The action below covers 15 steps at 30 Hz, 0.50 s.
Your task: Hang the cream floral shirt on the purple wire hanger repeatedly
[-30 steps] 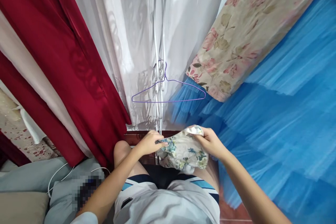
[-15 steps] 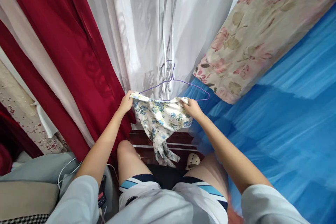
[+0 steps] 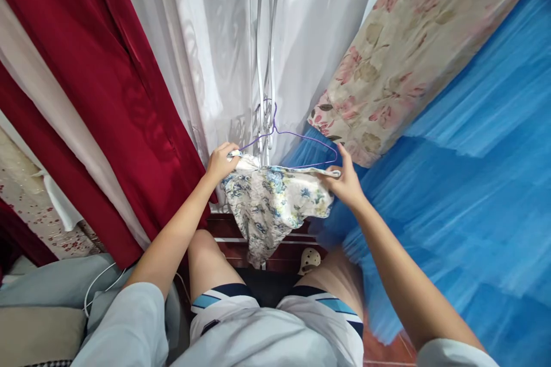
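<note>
A white garment with blue and yellow flowers is stretched between my two hands, its lower part bunched and hanging. My left hand is closed on its upper left corner. At the other end my right hand pinches the upper edge, with the index finger raised beside the hanger's right tip. The purple hanger hangs among white straps, its lower bar running along the garment's top edge. Whether the cloth is fastened to the bar I cannot tell.
White drapes hang behind, with red cloth on the left. A floral panel and blue tulle hang on the right. Grey cushions and a white cable lie at lower left. A beige clog is on the floor.
My right hand has moved outward along the top edge to the hanger's right end, its index finger now extended. The garment is spread wider and its hanging tail is shorter.
</note>
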{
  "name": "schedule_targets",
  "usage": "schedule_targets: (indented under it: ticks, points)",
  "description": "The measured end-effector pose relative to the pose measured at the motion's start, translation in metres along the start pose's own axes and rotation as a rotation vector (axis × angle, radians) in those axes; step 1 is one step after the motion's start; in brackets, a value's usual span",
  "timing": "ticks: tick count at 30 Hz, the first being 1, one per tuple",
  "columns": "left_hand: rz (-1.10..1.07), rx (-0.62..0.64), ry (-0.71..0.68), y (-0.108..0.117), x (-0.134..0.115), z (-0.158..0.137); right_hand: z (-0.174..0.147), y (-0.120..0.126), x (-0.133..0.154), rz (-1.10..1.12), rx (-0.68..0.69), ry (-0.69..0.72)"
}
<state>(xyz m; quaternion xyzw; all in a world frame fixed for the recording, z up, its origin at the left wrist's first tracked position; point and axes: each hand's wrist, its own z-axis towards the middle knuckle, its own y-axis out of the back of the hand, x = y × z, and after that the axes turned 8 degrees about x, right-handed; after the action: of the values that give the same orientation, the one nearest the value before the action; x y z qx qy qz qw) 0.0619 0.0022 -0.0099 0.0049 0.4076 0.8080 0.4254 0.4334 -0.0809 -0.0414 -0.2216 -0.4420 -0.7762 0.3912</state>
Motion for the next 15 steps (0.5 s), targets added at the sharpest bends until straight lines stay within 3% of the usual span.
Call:
schedule_targets:
  ticks: [3,7,9,12,13,15]
  points:
    - [0.001,0.01,-0.021,0.002,-0.001,-0.001,0.023,0.023,0.0,-0.133,0.005,0.021]
    - [0.01,-0.015,0.027,0.013,-0.004,-0.001,0.046,0.05,0.019,-0.246,0.239,0.026]
    - [-0.007,-0.069,0.053,0.018,-0.001,0.001,0.045,0.064,0.027,-0.166,0.406,-0.034]
    - [-0.079,-0.139,0.146,0.015,0.01,0.005,0.036,0.069,0.03,0.157,0.598,-0.164]
    - [-0.114,-0.151,0.197,0.01,0.013,0.008,0.034,0.065,0.029,0.24,0.554,-0.176]
    - [-0.184,-0.154,0.304,-0.001,0.017,0.013,0.031,0.047,0.026,0.286,0.276,-0.127]
